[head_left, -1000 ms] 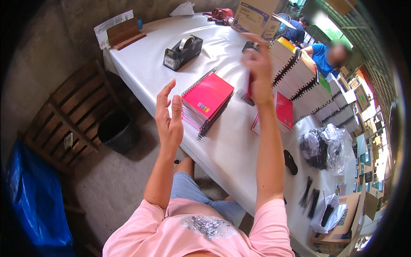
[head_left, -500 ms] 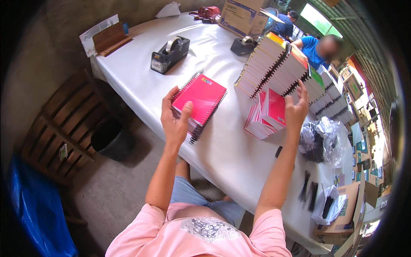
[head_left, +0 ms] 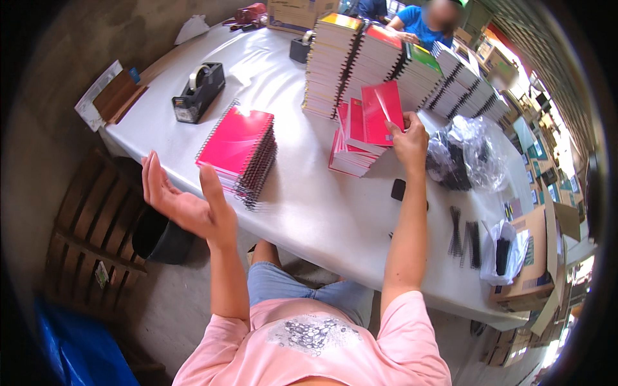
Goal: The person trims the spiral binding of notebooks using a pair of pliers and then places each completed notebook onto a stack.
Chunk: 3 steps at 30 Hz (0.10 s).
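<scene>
A stack of spiral-bound notebooks [head_left: 239, 143] with a red-pink cover on top lies near the table's left front edge. My left hand [head_left: 187, 199] is beside that stack, apart from it, fingers spread with nothing in them. Farther right, my right hand [head_left: 410, 138] pinches the lower right corner of a red notebook [head_left: 382, 112], which is lifted and tilted. Under it sits a fanned pile of red-covered books [head_left: 353, 154] with no coils showing on the visible sides.
Tall stacks of coil-bound books [head_left: 331, 67] stand behind the pile. Tape dispenser [head_left: 198, 93] is at left; clear plastic bag [head_left: 473, 154], loose black coils [head_left: 465, 238] and cardboard box [head_left: 531, 257] at right. A black bin [head_left: 164, 238] stands below the table. A person in blue [head_left: 421, 26] sits opposite.
My left hand has let go of the notebook stack and drawn back to its left. My right hand has closed on the top red notebook and raised it. The view has shifted right.
</scene>
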Tool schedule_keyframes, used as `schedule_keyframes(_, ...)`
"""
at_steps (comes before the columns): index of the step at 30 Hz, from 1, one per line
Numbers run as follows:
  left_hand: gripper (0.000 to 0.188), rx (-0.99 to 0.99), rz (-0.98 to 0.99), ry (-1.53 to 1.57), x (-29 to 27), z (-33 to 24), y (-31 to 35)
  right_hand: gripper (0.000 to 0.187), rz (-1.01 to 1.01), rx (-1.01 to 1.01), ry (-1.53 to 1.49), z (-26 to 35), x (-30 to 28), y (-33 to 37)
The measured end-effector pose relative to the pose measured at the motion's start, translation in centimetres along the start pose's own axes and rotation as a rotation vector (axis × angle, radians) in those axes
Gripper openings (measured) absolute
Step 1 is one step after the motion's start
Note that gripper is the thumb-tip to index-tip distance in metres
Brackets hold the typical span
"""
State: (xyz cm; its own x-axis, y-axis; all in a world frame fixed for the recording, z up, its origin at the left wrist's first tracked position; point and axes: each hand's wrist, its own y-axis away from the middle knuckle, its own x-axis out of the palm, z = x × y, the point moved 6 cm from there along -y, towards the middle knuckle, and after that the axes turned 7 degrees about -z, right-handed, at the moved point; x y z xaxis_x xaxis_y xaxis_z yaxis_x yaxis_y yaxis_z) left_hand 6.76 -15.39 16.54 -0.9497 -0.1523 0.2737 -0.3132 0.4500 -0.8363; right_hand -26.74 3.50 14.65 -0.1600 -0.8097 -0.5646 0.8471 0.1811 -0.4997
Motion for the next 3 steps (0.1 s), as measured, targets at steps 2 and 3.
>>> schedule_keyframes(2, 0.064, -0.19, 0.148, 0.37, 1.4, -2.0, 1.7, 0.03, 0.003, -0.01, -0.438, 0.1, -0.9, 1.6)
schedule_keyframes(3, 0.069, -0.325, 0.265, 0.513, 2.5, -3.4, 3.0, 0.03, -0.008, 0.002, -0.424, -0.5, -1.7, 1.8)
